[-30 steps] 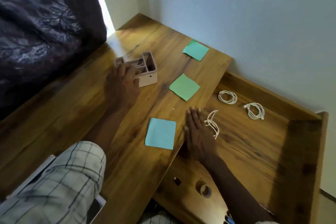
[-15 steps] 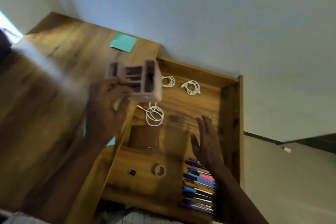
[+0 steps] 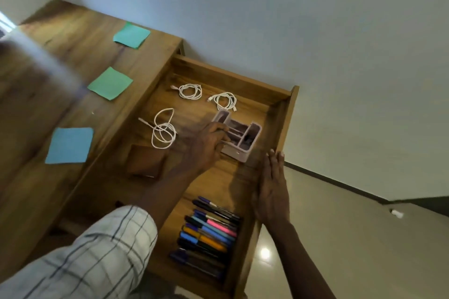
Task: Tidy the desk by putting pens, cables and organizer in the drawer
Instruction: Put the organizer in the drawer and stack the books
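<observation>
The pale pink organizer (image 3: 245, 139) is inside the open wooden drawer (image 3: 284, 114), near its right wall. My left hand (image 3: 209, 143) grips its near left edge, fingers curled over the rim. My right hand (image 3: 272, 187) is flat with straight fingers against the drawer's right side, just below the organizer. Three coiled white cables lie in the drawer: one (image 3: 164, 131) at the left, one (image 3: 190, 91) and one (image 3: 224, 101) at the back. Several coloured pens (image 3: 209, 230) lie side by side at the drawer's front.
On the wooden desk top (image 3: 60, 56) at the left lie two green sticky notes (image 3: 110, 83) (image 3: 131, 35) and a blue one (image 3: 70, 145). A brown flat square (image 3: 147, 161) lies in the drawer. A white wall is behind; tiled floor at the right.
My left hand has carried the organizer from the desk top across and down into the drawer. My right hand has moved from near the cables to the drawer's right side.
</observation>
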